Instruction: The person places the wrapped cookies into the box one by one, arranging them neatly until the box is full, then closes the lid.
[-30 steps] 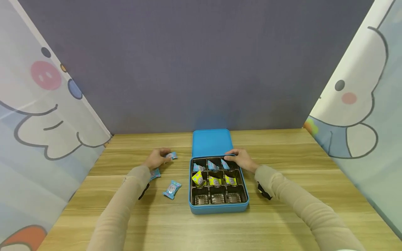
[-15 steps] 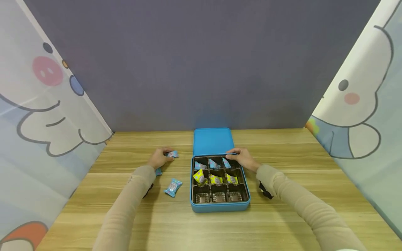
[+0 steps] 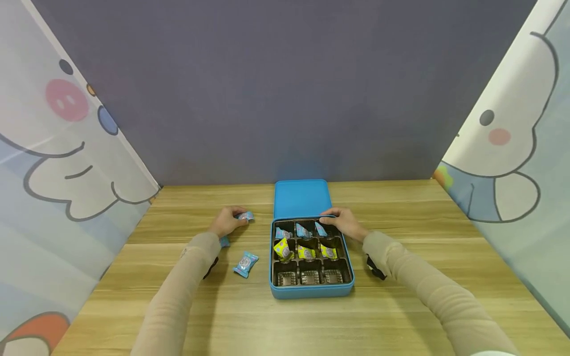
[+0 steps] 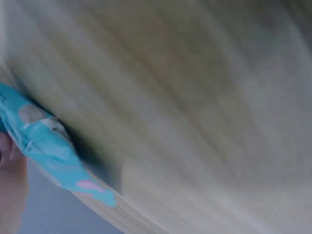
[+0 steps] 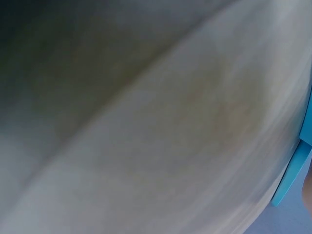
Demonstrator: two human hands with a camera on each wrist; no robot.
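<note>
My left hand (image 3: 225, 222) pinches a blue wrapped candy (image 3: 245, 216) between thumb and fingers, left of the box. In the left wrist view that candy (image 4: 46, 141) shows close over the wooden surface, with part of a finger behind it. My right hand (image 3: 346, 224) grips the back right corner of a blue box (image 3: 311, 292), thumb at the inner side of the rim. The box holds a dark tray of compartments. Blue candies (image 3: 303, 231) stand in its back row, yellow candies (image 3: 306, 253) in the middle row; the front row shows bare bottoms.
The box's blue lid (image 3: 302, 199) lies opened toward the grey back wall (image 3: 285, 99). One blue candy (image 3: 246, 264) lies left of the box; another candy (image 3: 224, 242) is partly hidden by my left sleeve (image 3: 202, 247). Printed curtains (image 3: 507, 123) flank the wooden table (image 3: 249, 321).
My left wrist has shifted slightly right and now covers more of the candy beside it. The left hand keeps its candy. My right hand stays at the box corner.
</note>
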